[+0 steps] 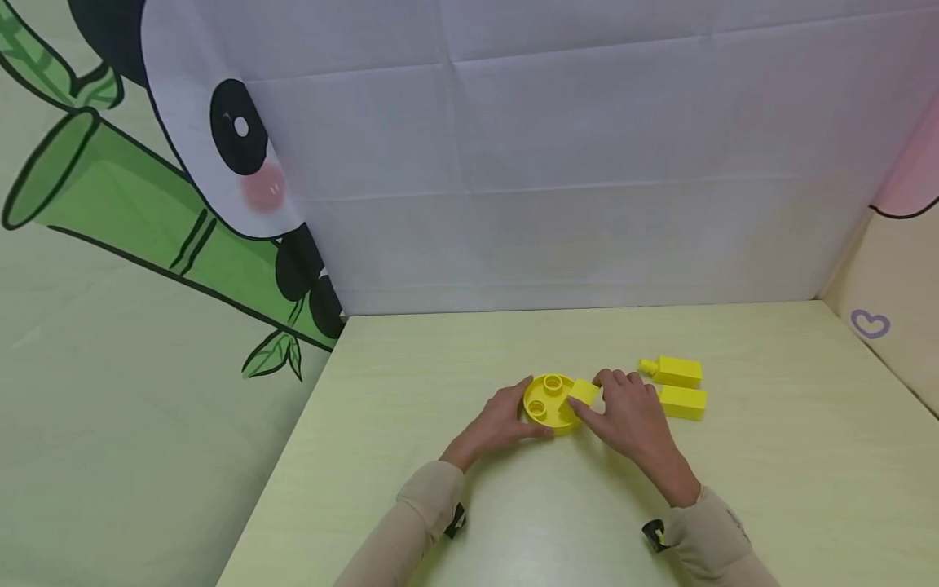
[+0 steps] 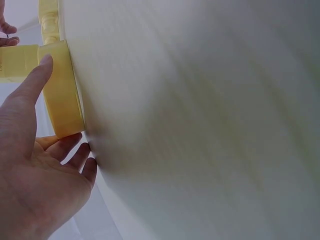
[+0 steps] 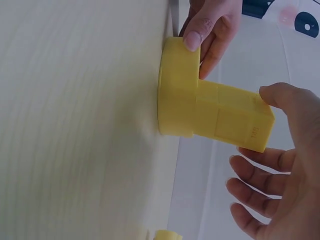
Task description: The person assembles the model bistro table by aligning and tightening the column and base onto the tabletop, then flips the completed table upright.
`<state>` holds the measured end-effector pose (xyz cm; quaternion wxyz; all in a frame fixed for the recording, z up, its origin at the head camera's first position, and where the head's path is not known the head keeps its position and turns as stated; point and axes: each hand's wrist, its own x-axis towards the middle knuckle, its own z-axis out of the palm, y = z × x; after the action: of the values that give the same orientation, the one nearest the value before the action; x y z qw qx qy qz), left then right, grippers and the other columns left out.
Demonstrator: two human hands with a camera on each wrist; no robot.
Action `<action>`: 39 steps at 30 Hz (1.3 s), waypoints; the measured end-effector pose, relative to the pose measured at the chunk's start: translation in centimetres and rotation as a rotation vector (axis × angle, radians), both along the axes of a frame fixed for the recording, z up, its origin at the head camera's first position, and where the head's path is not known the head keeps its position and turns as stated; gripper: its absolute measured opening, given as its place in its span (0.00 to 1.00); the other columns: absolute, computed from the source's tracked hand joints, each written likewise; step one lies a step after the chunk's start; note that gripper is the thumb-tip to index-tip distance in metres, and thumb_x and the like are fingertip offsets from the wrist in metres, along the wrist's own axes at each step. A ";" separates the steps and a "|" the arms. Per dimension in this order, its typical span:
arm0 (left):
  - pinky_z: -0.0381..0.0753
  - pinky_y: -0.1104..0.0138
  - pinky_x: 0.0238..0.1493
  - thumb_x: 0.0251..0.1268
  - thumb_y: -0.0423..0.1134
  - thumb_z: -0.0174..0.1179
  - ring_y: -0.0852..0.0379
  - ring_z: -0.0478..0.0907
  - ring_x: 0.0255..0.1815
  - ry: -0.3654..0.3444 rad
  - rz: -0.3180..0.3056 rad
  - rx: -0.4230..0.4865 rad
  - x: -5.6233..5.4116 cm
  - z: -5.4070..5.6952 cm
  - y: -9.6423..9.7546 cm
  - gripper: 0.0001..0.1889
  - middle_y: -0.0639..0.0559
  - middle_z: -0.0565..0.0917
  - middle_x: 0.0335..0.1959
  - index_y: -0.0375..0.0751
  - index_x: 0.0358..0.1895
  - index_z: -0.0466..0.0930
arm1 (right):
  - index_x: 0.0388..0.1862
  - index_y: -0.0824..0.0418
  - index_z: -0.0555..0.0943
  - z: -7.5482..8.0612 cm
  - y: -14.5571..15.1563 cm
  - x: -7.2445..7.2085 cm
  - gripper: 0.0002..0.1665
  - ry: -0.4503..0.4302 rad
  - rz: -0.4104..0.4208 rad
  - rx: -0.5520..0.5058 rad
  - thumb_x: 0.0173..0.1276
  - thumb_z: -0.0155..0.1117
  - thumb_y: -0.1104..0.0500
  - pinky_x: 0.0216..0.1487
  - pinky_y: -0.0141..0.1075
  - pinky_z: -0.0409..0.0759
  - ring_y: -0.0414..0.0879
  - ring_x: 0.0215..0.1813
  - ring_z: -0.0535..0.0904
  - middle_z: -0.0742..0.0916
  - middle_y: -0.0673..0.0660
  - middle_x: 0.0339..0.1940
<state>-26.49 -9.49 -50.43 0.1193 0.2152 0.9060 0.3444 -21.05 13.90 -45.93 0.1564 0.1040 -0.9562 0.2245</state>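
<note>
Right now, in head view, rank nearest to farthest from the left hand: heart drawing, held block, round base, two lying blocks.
1. Round base, at the left hand.
2. Held block, at right hand.
3. Lying blocks, farther right; too close to call.
4. Heart drawing, far right.

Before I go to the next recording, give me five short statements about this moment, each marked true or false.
1. The left hand grips the base. True.
2. The right hand pinches a block. True.
3. That block is blue. False: it is yellow.
4. Two more blocks lie to the right of the base on the table. True.
5. The base stands on its edge. False: it lies flat.
</note>
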 end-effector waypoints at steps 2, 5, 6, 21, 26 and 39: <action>0.62 0.47 0.75 0.61 0.57 0.74 0.43 0.63 0.77 -0.002 0.001 0.000 0.0 0.0 0.0 0.54 0.40 0.66 0.77 0.38 0.83 0.54 | 0.43 0.67 0.81 -0.1 0.0 -0.1 0.28 0.017 0.000 0.006 0.65 0.75 0.43 0.43 0.55 0.76 0.57 0.40 0.76 0.81 0.57 0.31; 0.62 0.47 0.75 0.61 0.56 0.74 0.42 0.63 0.77 0.008 0.002 -0.003 0.0 0.1 0.0 0.53 0.40 0.66 0.77 0.37 0.82 0.55 | 0.41 0.67 0.81 -0.1 -0.1 -0.1 0.27 0.047 0.004 0.009 0.64 0.76 0.44 0.43 0.55 0.75 0.59 0.40 0.76 0.80 0.56 0.30; 0.62 0.47 0.75 0.61 0.56 0.75 0.42 0.63 0.77 0.014 0.002 -0.003 0.0 0.1 0.0 0.53 0.39 0.67 0.77 0.37 0.82 0.55 | 0.41 0.67 0.81 -0.1 -0.2 -0.1 0.27 0.057 0.004 0.008 0.64 0.77 0.44 0.44 0.55 0.75 0.60 0.41 0.76 0.81 0.56 0.30; 0.62 0.47 0.75 0.61 0.54 0.75 0.42 0.63 0.77 0.001 0.004 0.014 0.2 0.1 -0.2 0.54 0.40 0.66 0.78 0.37 0.82 0.54 | 0.56 0.68 0.80 -0.7 1.1 0.5 0.34 -0.067 -0.034 -0.098 0.76 0.61 0.37 0.56 0.64 0.67 0.62 0.48 0.76 0.84 0.62 0.40; 0.61 0.48 0.76 0.61 0.56 0.75 0.43 0.62 0.78 0.001 -0.007 -0.005 0.1 0.0 0.0 0.54 0.40 0.65 0.78 0.38 0.83 0.53 | 0.61 0.72 0.76 -2.1 5.4 1.2 0.34 -0.076 -0.134 -0.153 0.77 0.61 0.42 0.51 0.66 0.68 0.70 0.54 0.72 0.80 0.73 0.52; 0.61 0.48 0.76 0.61 0.55 0.75 0.42 0.62 0.78 -0.001 -0.008 -0.011 0.1 -0.1 0.1 0.54 0.39 0.65 0.78 0.36 0.83 0.53 | 0.67 0.80 0.67 -3.8 13.4 1.3 0.38 -0.277 -0.194 -0.060 0.75 0.60 0.50 0.47 0.75 0.67 0.84 0.58 0.61 0.69 0.85 0.60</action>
<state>-26.43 -9.42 -50.52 0.1221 0.2178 0.9071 0.3389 -19.75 27.32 -49.72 0.0472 -0.0255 -0.9670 0.2490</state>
